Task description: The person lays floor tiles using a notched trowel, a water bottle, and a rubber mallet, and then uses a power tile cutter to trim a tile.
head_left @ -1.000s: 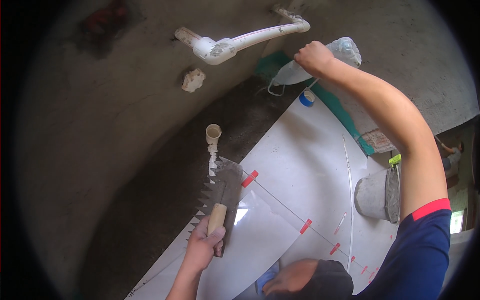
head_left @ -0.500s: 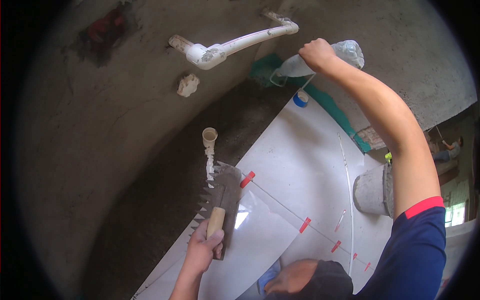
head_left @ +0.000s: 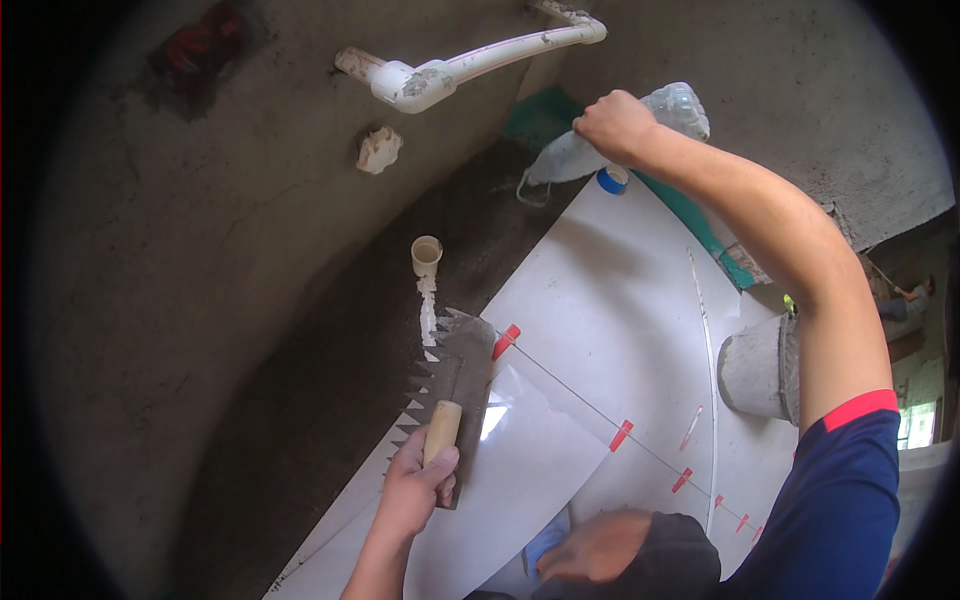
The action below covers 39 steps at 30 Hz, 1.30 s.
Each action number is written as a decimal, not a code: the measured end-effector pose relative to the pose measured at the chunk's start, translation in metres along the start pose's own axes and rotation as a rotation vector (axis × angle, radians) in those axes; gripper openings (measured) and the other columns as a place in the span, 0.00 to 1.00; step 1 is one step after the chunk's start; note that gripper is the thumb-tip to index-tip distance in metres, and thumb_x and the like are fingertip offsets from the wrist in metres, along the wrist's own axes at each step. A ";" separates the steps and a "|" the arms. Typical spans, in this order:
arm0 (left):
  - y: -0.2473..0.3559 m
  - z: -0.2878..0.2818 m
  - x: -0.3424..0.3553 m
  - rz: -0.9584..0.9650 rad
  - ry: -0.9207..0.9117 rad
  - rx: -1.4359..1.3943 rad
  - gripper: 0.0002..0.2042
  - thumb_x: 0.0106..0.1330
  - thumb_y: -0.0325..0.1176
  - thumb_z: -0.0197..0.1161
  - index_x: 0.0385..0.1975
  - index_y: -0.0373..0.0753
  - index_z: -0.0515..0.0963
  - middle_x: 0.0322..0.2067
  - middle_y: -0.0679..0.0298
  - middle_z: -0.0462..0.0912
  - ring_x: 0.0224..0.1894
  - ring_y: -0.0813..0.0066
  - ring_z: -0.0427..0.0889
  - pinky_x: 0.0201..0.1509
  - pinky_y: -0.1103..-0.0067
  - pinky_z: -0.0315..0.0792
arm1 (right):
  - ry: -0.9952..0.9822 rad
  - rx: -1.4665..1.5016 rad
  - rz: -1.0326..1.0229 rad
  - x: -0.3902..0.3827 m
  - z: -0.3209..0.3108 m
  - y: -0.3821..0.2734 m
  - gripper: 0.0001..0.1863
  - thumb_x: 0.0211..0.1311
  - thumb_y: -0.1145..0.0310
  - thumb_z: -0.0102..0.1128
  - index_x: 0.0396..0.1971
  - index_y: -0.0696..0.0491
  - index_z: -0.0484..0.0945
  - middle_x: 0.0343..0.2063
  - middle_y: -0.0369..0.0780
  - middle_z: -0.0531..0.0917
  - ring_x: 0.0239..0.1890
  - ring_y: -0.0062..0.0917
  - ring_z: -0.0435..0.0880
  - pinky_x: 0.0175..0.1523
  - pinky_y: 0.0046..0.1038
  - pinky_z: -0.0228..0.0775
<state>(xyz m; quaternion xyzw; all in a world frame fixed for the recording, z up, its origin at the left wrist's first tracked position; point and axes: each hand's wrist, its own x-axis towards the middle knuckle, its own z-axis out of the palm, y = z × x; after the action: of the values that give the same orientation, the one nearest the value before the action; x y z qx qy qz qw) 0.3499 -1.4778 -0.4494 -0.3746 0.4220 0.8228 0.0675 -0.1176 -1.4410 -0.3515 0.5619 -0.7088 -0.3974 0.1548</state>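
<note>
My left hand grips the wooden handle of a notched trowel, whose toothed blade lies on the edge of a white floor tile beside dark wet mortar. My right hand reaches far forward and holds a clear plastic bottle, tipped on its side above the mortar near the wall. A blue bottle cap rests on the tile just below the bottle.
A short white pipe stub rises from the mortar ahead of the trowel. White pipework runs along the grey wall. Red tile spacers sit in the tile joints. A grey bucket stands at right. My knee shows below.
The right hand with the bottle has shifted slightly downward and leftward in view. The left hand and trowel stay almost where they were.
</note>
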 end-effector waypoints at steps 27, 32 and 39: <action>-0.015 0.015 0.026 0.003 -0.091 -0.075 0.23 0.68 0.35 0.58 0.59 0.32 0.63 0.21 0.68 0.70 0.19 0.82 0.68 0.22 0.82 0.65 | -0.110 1.066 0.650 -0.155 0.134 -0.058 0.34 0.48 0.58 0.74 0.52 0.59 0.72 0.43 0.48 0.82 0.47 0.36 0.82 0.52 0.36 0.73; -0.033 0.046 0.052 -0.005 -0.130 -0.116 0.23 0.69 0.36 0.56 0.60 0.36 0.60 0.24 0.68 0.71 0.21 0.81 0.70 0.25 0.81 0.67 | -0.289 2.106 1.178 -0.243 0.221 -0.109 0.33 0.51 0.57 0.73 0.53 0.60 0.72 0.46 0.45 0.81 0.48 0.32 0.80 0.53 0.35 0.72; -0.065 0.107 0.091 0.089 -0.135 0.227 0.32 0.68 0.39 0.56 0.68 0.35 0.52 0.54 0.46 0.69 0.51 0.59 0.75 0.53 0.71 0.70 | -0.203 1.582 1.002 -0.253 0.151 -0.159 0.21 0.63 0.53 0.62 0.43 0.55 0.77 0.38 0.39 0.83 0.40 0.26 0.81 0.49 0.32 0.73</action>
<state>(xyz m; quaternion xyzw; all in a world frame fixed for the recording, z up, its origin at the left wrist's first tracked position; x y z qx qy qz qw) 0.2528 -1.3754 -0.5137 -0.2892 0.5231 0.7953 0.1010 -0.0298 -1.1581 -0.5073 0.0961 -0.9420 0.2652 -0.1815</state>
